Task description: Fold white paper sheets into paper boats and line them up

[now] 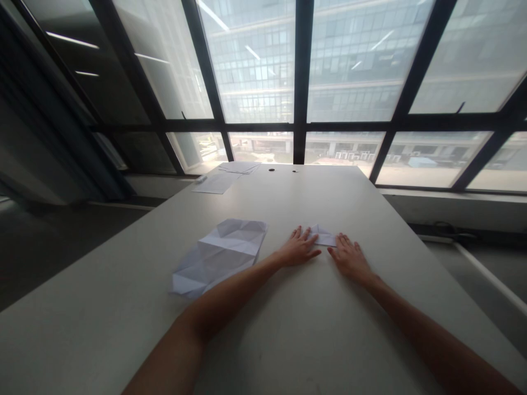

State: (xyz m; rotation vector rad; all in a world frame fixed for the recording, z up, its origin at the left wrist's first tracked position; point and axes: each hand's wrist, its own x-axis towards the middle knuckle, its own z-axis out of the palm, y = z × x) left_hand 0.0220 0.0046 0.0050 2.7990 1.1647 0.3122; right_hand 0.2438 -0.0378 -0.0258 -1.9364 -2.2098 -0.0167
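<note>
A small folded piece of white paper [323,236] lies on the pale table [288,329] between my two hands. My left hand [297,247] rests flat on the table with fingers spread, its fingertips on the paper's left edge. My right hand [349,257] lies flat too, fingers stretched out and touching the paper's right side. Neither hand grips anything.
A larger creased white sheet [220,256] lies to the left of my left forearm. Several flat papers [224,176] sit at the table's far left corner, near two small round holes [272,170]. Large dark-framed windows [302,82] rise behind the table.
</note>
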